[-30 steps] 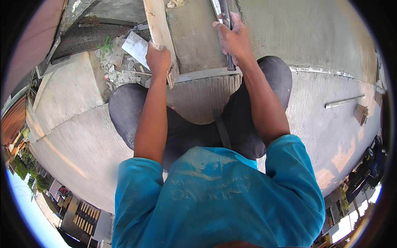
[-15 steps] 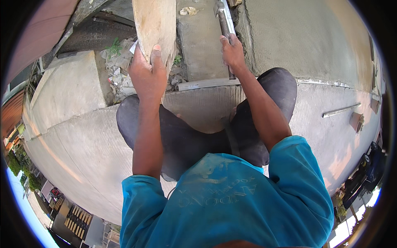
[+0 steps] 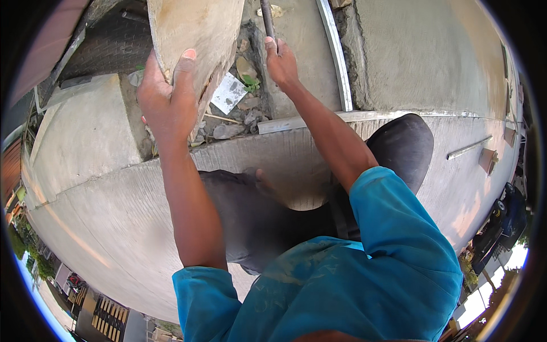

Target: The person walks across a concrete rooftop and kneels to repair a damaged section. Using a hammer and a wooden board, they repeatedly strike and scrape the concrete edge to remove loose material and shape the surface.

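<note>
One broad, pale-brown wooden board (image 3: 196, 28) is clasped in the left grip (image 3: 168, 108), which wraps its left edge with the thumb laid on the face, the rest reaching out beyond. It looks stiff and probably weighty, and its ragged edge, just right of that grip, could splinter; I'd hold it by the smoother left side. Farther right, the right grip (image 3: 282, 65) is closed around a slender, dark, rigid-looking rod (image 3: 267, 17), likely metal, best taken round its shaft.

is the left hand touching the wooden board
Touching: the head view shows the left hand gripping the wooden board, with its thumb lying against the board's face.
</note>
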The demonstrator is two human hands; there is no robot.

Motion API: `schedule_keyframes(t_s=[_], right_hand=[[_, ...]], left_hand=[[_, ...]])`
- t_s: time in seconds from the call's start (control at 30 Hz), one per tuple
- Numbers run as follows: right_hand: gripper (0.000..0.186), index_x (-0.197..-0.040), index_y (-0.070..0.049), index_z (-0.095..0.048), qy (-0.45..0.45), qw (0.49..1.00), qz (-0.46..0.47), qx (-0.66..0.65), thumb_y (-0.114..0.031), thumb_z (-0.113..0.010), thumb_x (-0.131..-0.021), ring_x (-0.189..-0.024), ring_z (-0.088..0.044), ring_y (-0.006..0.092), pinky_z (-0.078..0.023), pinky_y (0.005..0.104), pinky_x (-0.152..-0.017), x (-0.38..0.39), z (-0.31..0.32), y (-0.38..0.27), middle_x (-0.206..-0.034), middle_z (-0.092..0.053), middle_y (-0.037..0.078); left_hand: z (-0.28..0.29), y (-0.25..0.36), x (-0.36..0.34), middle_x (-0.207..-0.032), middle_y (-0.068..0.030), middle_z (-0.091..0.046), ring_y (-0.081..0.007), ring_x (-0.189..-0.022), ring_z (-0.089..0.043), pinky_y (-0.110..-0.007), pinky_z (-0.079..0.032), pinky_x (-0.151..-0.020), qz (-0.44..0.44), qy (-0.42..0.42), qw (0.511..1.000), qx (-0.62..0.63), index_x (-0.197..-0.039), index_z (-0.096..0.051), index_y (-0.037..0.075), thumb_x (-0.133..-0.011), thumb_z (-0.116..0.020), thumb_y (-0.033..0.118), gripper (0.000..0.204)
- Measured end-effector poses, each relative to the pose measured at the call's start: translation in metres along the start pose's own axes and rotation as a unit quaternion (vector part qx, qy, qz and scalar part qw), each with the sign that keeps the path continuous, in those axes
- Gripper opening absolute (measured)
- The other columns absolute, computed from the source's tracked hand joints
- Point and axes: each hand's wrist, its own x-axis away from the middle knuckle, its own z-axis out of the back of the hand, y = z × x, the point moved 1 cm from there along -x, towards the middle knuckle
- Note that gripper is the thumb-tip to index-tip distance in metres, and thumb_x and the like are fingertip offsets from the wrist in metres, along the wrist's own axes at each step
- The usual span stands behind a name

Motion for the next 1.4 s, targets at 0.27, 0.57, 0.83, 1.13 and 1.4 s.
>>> schedule_keyframes(t_s=[0.27, 0.57, 0.83, 1.13, 1.4], right_hand=[[0.062, -0.100, 0.005, -0.061, -0.006, 0.981, -0.074, 0.181, -0.054, -0.043, -0.100, -0.092, -0.064, 0.0454, -0.048, 0.0504, -0.083, -0.024, -0.020, 0.035, -0.093, -0.066, 0.029], [0.054, -0.107, 0.006, -0.060, 0.097, 0.990, 0.095, -0.045, -0.045, -0.047, -0.099, -0.095, -0.062, 0.0501, -0.049, 0.0530, -0.084, -0.006, -0.001, -0.066, -0.098, -0.066, 0.033], [0.053, -0.114, 0.009, -0.053, 0.002, 0.995, -0.004, 0.097, -0.041, -0.046, -0.100, -0.090, -0.062, 0.0507, -0.048, 0.0537, -0.081, -0.020, -0.020, -0.029, -0.089, -0.065, 0.032], [0.060, -0.119, 0.012, -0.053, -0.064, 0.980, -0.063, 0.176, -0.045, -0.043, -0.101, -0.096, -0.062, 0.0490, -0.048, 0.0529, -0.086, -0.034, -0.017, -0.004, -0.094, -0.066, 0.032], [0.055, -0.112, 0.009, -0.055, 0.111, 0.986, 0.119, -0.029, -0.042, -0.042, -0.101, -0.096, -0.062, 0.0502, -0.047, 0.0566, -0.085, -0.036, 0.005, -0.088, -0.096, -0.066, 0.032]], left_hand=[[-0.005, 0.006, -0.004, -0.104, -0.0131, -0.070, -0.0176, -0.096, -0.063, -0.031, -0.047, -0.088, -0.008, -0.027, 1.000, 0.004, -0.118, -0.063, -0.002, -0.093, -0.065, 0.023, 0.035], [-0.002, 0.004, -0.001, -0.104, -0.0137, -0.070, -0.0197, -0.094, -0.065, -0.033, -0.049, -0.084, -0.024, 0.002, 1.000, -0.019, -0.117, -0.063, -0.002, -0.093, -0.065, 0.024, 0.036], [-0.009, 0.007, -0.001, -0.103, -0.0137, -0.071, -0.0208, -0.093, -0.066, -0.034, -0.049, -0.084, -0.013, 0.008, 1.000, -0.025, -0.117, -0.063, -0.002, -0.092, -0.064, 0.023, 0.035], [-0.015, 0.009, -0.007, -0.106, -0.0148, -0.070, -0.0229, -0.097, -0.066, -0.035, -0.049, -0.087, -0.006, -0.007, 1.000, -0.009, -0.121, -0.062, -0.001, -0.092, -0.065, 0.023, 0.038], [-0.010, 0.012, -0.003, -0.109, -0.0159, -0.068, -0.0242, -0.100, -0.064, -0.035, -0.048, -0.089, 0.001, 0.000, 0.999, -0.042, -0.122, -0.061, -0.001, -0.092, -0.065, 0.025, 0.041]])
